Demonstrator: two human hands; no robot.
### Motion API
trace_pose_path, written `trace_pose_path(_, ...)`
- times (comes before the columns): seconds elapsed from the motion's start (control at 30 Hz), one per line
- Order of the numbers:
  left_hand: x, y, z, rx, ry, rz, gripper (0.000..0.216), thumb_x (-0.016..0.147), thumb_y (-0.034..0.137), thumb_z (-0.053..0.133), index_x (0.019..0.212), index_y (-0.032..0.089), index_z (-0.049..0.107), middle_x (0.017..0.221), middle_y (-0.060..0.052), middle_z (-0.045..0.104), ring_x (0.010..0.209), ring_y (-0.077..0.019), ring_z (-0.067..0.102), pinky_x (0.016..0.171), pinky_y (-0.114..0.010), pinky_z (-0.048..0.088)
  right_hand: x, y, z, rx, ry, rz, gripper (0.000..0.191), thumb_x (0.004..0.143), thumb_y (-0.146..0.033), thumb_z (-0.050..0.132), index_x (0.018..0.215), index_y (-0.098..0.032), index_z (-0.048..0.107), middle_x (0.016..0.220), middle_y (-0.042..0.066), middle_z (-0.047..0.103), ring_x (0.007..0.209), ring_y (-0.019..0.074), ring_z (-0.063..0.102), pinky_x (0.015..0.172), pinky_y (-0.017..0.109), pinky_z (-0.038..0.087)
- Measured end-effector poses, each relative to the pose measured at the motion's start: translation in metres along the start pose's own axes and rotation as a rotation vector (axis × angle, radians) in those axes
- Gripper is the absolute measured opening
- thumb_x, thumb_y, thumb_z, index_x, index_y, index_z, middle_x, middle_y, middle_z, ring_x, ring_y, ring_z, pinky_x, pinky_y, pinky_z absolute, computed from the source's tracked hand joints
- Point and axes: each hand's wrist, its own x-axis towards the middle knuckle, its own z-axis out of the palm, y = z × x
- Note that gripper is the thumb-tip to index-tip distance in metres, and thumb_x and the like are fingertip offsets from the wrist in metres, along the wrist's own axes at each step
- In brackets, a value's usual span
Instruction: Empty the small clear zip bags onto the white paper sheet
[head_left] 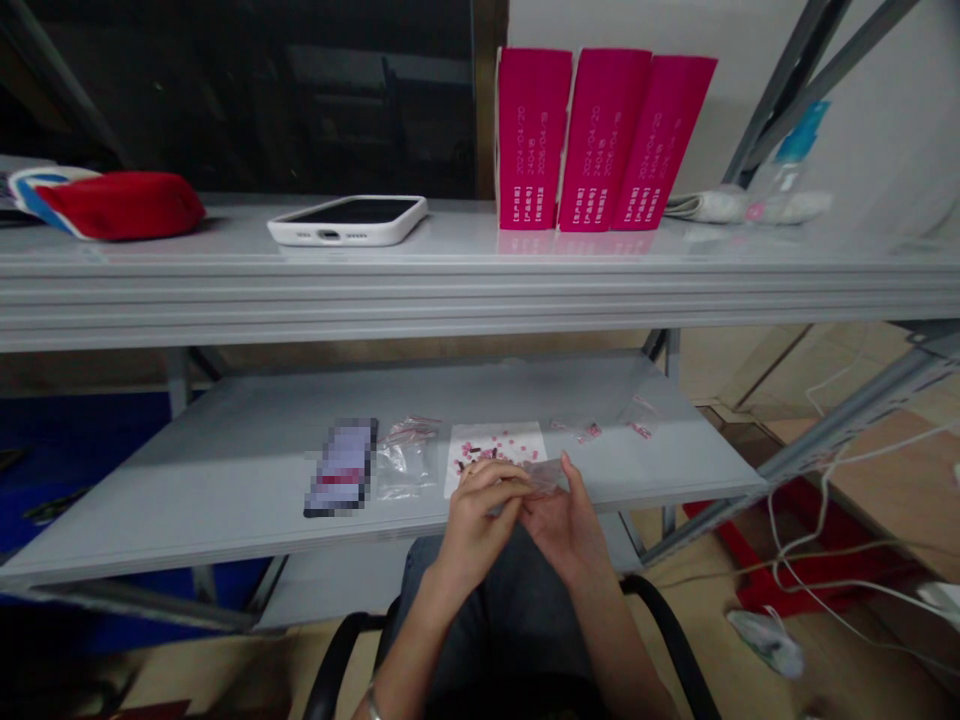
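My left hand (pixel 476 520) and my right hand (pixel 566 525) meet at the front edge of the lower grey shelf (pixel 225 470). Together they pinch a small clear plastic bag (pixel 541 477) between the fingertips. Just beyond them lies a white sheet (pixel 499 445) strewn with several tiny pink and dark pieces. Left of it lie empty clear bags (pixel 405 460) and a dark phone (pixel 341 468) flat on the shelf.
Two small bags with pink bits (pixel 637 425) lie to the right on the lower shelf. The upper shelf (pixel 450 280) holds a white phone (pixel 349 218), three pink boxes (pixel 600 140), a red pouch (pixel 112 205) and a bottle (pixel 787 170). White cables (pixel 825 500) trail at the right.
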Motion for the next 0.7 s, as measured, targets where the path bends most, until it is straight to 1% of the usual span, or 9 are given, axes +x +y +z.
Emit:
trace_pose_path(0.13, -0.002, -0.002, 0.004, 0.065, 0.095, 0.046, 0.015, 0.081, 0.008, 0.057, 0.081, 0.02, 0.067, 0.084, -0.003, 0.064, 0.083, -0.016, 0.057, 0.076, -0.033, 0.044, -0.002, 0.003, 0.0, 0.044, -0.018, 0.05, 0.023, 0.086, -0.034, 0.049, 0.087, -0.016, 0.064, 0.087, 0.004, 0.07, 0.075, 0.0118, 0.064, 0.07, 0.024, 0.053)
trace_pose_path(0.23, -0.005, -0.007, 0.006, 0.18, 0.122, 0.069, 0.012, 0.082, 0.013, 0.059, 0.085, 0.021, 0.067, 0.085, -0.003, 0.063, 0.084, -0.0165, 0.056, 0.076, -0.033, 0.042, -0.003, 0.006, 0.0, 0.091, -0.022, 0.081, 0.02, 0.085, -0.032, 0.05, 0.084, -0.016, 0.063, 0.085, 0.003, 0.069, 0.07, 0.0105, 0.062, 0.068, 0.023, 0.053)
trace_pose_path(0.37, -0.006, -0.01, 0.004, 0.322, 0.058, 0.094, 0.011, 0.083, 0.018, 0.059, 0.09, 0.023, 0.066, 0.097, -0.003, 0.066, 0.094, -0.0183, 0.057, 0.082, -0.036, 0.04, -0.003, 0.005, 0.001, 0.13, -0.011, 0.087, 0.021, 0.085, -0.032, 0.05, 0.088, -0.015, 0.062, 0.087, 0.005, 0.069, 0.074, 0.0112, 0.063, 0.068, 0.022, 0.053)
trace_pose_path(0.53, -0.002, -0.009, -0.002, 0.382, -0.025, 0.101, 0.018, 0.08, 0.023, 0.063, 0.098, 0.026, 0.065, 0.111, -0.004, 0.064, 0.102, -0.0205, 0.056, 0.086, -0.039, 0.038, -0.001, -0.003, 0.0, 0.104, 0.017, 0.064, 0.027, 0.088, -0.036, 0.045, 0.095, -0.015, 0.061, 0.087, 0.005, 0.069, 0.074, 0.0121, 0.064, 0.063, 0.022, 0.053)
trace_pose_path(0.7, -0.001, -0.011, -0.005, 0.361, -0.075, 0.086, 0.025, 0.078, 0.022, 0.065, 0.102, 0.027, 0.065, 0.117, -0.005, 0.061, 0.107, -0.0223, 0.055, 0.086, -0.041, 0.038, 0.004, -0.013, -0.008, 0.024, 0.05, 0.043, 0.027, 0.09, -0.035, 0.044, 0.094, -0.014, 0.061, 0.091, 0.008, 0.069, 0.081, 0.0151, 0.066, 0.071, 0.027, 0.054)
